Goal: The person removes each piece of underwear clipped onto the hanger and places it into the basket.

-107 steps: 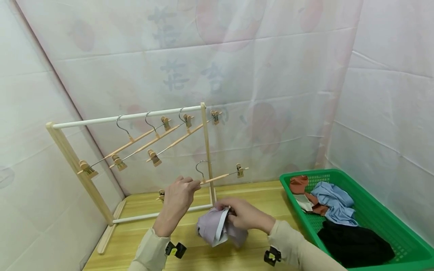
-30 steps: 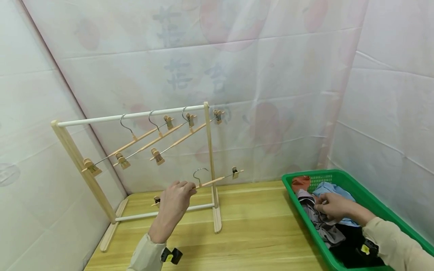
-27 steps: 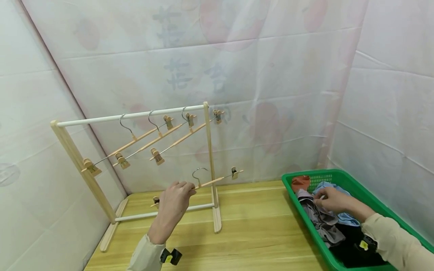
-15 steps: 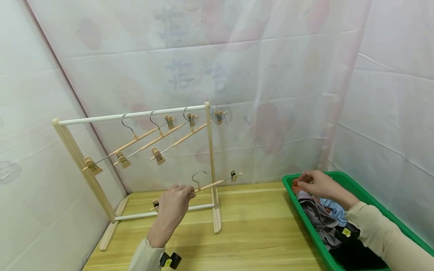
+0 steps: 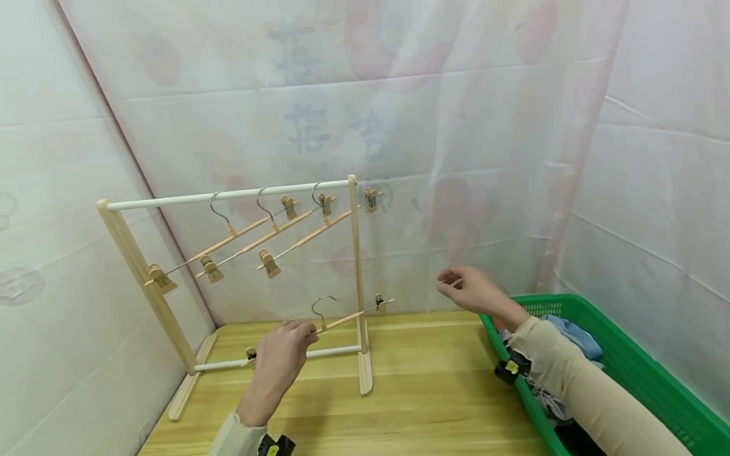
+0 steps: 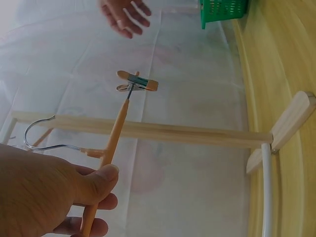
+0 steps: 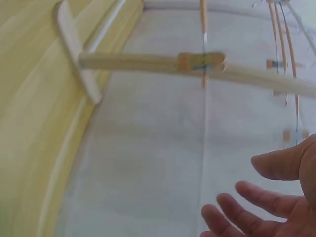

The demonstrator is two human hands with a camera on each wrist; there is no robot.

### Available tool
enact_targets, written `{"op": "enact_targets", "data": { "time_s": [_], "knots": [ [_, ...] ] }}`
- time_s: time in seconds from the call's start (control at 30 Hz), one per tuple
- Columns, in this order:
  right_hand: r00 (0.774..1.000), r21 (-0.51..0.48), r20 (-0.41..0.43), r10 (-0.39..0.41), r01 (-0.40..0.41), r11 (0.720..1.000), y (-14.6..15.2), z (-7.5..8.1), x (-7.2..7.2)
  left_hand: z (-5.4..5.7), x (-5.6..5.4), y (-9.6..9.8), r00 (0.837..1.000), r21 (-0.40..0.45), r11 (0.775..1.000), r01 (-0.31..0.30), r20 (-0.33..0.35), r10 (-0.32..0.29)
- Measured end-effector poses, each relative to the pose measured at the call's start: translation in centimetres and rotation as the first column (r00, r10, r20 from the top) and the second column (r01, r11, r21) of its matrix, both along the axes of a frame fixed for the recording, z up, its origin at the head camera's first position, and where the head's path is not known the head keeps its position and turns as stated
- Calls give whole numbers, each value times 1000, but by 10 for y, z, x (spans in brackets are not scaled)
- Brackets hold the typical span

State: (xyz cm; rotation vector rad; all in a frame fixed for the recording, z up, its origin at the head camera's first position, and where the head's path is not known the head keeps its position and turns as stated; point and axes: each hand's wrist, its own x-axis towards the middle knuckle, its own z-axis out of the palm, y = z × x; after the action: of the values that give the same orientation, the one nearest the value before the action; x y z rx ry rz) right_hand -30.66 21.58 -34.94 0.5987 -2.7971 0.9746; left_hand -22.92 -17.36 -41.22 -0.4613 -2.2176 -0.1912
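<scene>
My left hand [image 5: 282, 354] grips the orange bar of a clip hanger [image 5: 342, 320] just beside its metal hook, thumb and fingers round the bar in the left wrist view. A clip [image 6: 138, 81] sits at the hanger's far end. Bare of any cloth, the hanger is held in front of the rack's near post. My right hand [image 5: 476, 291] is in the air between the rack and the green basket [image 5: 633, 367], its fingers loosely spread with nothing in them. In the right wrist view the thumb [image 7: 279, 165] stands apart from the fingers.
Three more clip hangers [image 5: 274, 231] hang on the white rail of a wooden rack [image 5: 128, 253] at the left. The basket at the right holds a light blue garment [image 5: 576, 335], a grey one [image 5: 550, 405] and something black, partly behind the right forearm. Pale curtains surround the wooden table [image 5: 422, 386].
My right hand laid the mauve-grey garment in the basket, let go, and has moved up and left out of it. The left hand keeps the hanger, now slightly lower and farther left.
</scene>
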Motion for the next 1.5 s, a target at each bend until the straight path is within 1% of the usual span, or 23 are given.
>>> {"op": "enact_targets", "data": {
  "time_s": [0.13, 0.27, 0.43, 0.6, 0.73, 0.9, 0.97, 1.03, 1.07, 1.13, 1.2, 1.27, 1.33, 1.4, 1.5],
  "knots": [
    [999, -14, -31, 38, -38, 999, -34, 10, -5, -4, 2, -9, 999, 1, 1000, -21, 30, 21],
    [997, -36, -36, 72, -73, 997, -65, 16, -11, -7, 3, -22, 996, 4, 998, -56, 73, 55],
    [993, -87, -24, 114, -115, 989, -96, 16, -23, -9, 4, -37, 989, 18, 996, -86, 124, 83],
    [990, -158, -7, 139, -138, 978, -122, 17, -35, -10, 5, -50, 980, 34, 994, -101, 178, 94],
    [983, -226, -26, 183, -184, 957, -139, 18, -43, -10, 7, -61, 979, 44, 993, -106, 180, 96],
    [972, -282, -93, 215, -232, 931, -153, 14, -52, -8, 9, -77, 985, 47, 996, -77, 156, 69],
    [971, -295, -109, 213, -236, 926, -156, 11, -54, -6, 8, -85, 989, 38, 997, -70, 133, 65],
    [972, -310, -112, 205, -230, 922, -158, 8, -55, -3, 7, -94, 990, 36, 996, -77, 124, 72],
    [973, -316, -112, 202, -227, 921, -158, 7, -55, -1, 6, -98, 988, 39, 996, -83, 136, 77],
    [974, -320, -118, 195, -223, 921, -160, 4, -55, 4, 5, -108, 980, 47, 992, -115, 167, 106],
    [974, -318, -129, 184, -216, 923, -162, 1, -56, 9, 5, -119, 967, 65, 987, -145, 220, 127],
    [976, -318, -139, 169, -206, 926, -163, -1, -56, 16, 4, -130, 955, 77, 983, -166, 260, 141],
    [977, -329, -143, 157, -197, 924, -164, -2, -56, 23, 1, -141, 956, 73, 982, -172, 254, 148],
    [979, -347, -137, 152, -191, 918, -164, -2, -57, 30, -1, -152, 961, 74, 983, -165, 235, 144],
    [978, -358, -144, 153, -196, 913, -164, -2, -58, 40, -4, -168, 972, 62, 985, -163, 181, 149]
  ]
}}
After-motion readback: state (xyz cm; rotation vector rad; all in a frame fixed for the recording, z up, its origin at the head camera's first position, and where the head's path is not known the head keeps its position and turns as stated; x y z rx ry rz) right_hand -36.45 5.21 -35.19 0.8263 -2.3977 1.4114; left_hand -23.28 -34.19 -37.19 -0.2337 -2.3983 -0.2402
